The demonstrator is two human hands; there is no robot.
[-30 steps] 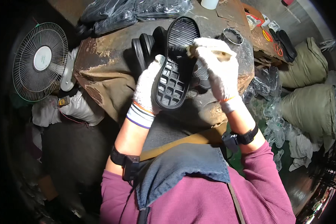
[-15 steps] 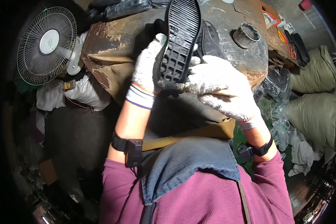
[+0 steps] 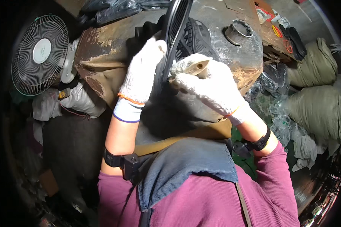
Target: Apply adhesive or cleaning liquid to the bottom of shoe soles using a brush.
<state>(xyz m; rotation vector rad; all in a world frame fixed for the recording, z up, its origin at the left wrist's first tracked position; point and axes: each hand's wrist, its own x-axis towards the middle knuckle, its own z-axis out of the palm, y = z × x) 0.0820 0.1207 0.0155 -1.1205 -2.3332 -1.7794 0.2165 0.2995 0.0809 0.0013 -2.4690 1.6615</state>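
Gloved in white knit, my left hand (image 3: 144, 72) grips a black shoe sole (image 3: 173, 41) along its left side. The sole stands on edge, tilted so that its rim faces me. To its right, my gloved right hand (image 3: 212, 81) is closed around a brush (image 3: 198, 67) with a pale wooden handle that has a hole near its end. The bristles are mostly hidden near the sole's lower right edge; I cannot tell whether they touch it. Behind this, another black sole (image 3: 201, 38) with a patterned tread lies on the worn table (image 3: 236, 56).
A metal can (image 3: 239, 32) with dark residue stands at the table's right. Wrapped black goods (image 3: 119, 13) lie along the back. A fan (image 3: 41, 51) is at left, above white sacks (image 3: 83, 99). Green sacks (image 3: 316, 109), scissors (image 3: 287, 46) and plastic bags are at right.
The sole has turned from showing its tread to showing its edge. My right hand has rotated, bringing the brush handle into sight. The whole view has shifted slightly.
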